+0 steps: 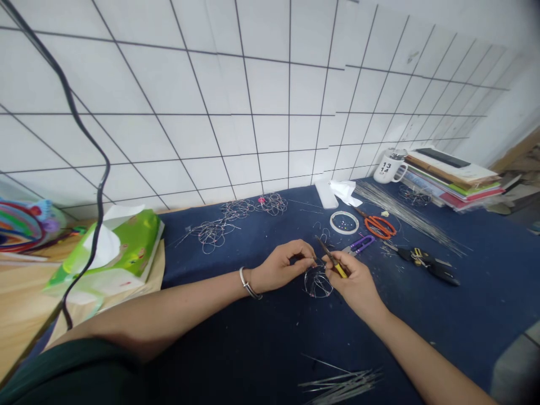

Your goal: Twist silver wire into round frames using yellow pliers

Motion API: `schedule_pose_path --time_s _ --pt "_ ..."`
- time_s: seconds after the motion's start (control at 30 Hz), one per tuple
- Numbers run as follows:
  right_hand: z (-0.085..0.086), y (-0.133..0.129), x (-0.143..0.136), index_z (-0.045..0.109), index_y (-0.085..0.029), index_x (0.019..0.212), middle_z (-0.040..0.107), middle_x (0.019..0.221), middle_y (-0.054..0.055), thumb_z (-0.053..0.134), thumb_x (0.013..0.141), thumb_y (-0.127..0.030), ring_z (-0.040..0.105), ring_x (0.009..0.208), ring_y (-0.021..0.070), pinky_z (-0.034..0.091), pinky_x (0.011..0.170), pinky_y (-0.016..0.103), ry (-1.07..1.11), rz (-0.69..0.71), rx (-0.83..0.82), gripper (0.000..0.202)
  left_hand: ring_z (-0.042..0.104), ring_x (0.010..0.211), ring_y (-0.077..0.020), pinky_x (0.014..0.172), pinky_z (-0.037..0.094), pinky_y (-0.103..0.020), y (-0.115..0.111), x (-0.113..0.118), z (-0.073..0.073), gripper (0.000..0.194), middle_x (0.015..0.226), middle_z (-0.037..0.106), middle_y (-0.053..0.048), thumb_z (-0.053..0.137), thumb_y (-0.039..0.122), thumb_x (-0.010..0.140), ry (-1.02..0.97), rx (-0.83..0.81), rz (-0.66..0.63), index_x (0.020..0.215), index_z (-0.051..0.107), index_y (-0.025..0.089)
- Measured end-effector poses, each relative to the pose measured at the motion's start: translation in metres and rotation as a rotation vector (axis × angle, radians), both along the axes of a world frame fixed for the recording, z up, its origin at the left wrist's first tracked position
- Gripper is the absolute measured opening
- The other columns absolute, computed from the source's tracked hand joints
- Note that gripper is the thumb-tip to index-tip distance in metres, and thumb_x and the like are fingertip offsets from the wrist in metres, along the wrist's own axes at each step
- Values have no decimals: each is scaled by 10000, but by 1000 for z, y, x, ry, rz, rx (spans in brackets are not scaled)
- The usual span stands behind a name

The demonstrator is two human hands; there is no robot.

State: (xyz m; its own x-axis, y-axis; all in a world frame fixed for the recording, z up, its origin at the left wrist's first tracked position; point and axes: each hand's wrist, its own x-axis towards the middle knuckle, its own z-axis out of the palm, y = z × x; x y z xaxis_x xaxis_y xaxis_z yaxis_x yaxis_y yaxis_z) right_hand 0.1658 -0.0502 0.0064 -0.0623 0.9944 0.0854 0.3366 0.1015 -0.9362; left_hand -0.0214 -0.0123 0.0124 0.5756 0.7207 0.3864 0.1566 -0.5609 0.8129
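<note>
Silvery wire point(319, 285); yellow-handled tool point(338, 269); navy cloth point(236, 343); orange-handled scissors point(372, 221); dark-gridded white wall point(268, 90)

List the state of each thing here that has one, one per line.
Left hand: fingertips pinched at looped wire
Right hand: gripping yellow-handled tool
Looped wire: coiled, between the hands
Yellow-handled tool: held; open or shut unclear
Tissue pack: open, tissue sticking out
Mug: upright
Books: stacked
Orange-handled scissors: lying down
Purple-handled scissors: lying down
Black-handled pliers: lying down
</note>
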Motion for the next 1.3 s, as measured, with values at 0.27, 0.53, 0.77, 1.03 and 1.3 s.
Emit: schedule_pose_path --time_s 0.27,0.53,0.77,1.03,1.3 --pt "-1 0 1 588 -171 912 614 808 26 548 692 -195 572 706 139 459 638 247 10 -1 10 225 533 779 -108 745 441 -261 1 -1 -3 145 852 584 -49 460 236 843 39 -58 10 860 553 127" --pt "2 -1 0 591 -170 912 623 820 27 554 690 -207 576 719 139 455 646 244 14 -7 5 228 538 782 -108 747 437 -254 1 -1 -1 147 856 586 -51 455 237 848 48 -55 3 855 549 124" --pt "0 0 0 591 -171 926 623 817 25 550 699 -210 574 701 132 453 636 240 7 2 12 233 537 787 -108 751 437 -259 1 -1 -2 142 857 583 -51 449 231 851 50 -59 -12 859 543 124" --pt "3 0 0 596 -170 908 619 801 26 552 689 -215 569 692 134 462 636 252 6 -6 2 227 541 790 -111 750 441 -265 1 -1 -1 150 866 587 -55 447 236 852 45 -62 -21 865 545 123" --pt "2 -1 0 588 -171 910 603 788 16 558 689 -215 553 667 123 447 605 231 8 12 -11 227 545 826 -115 782 437 -280 1 -1 -2 136 897 593 -58 442 225 854 30 -78 -36 886 532 129"
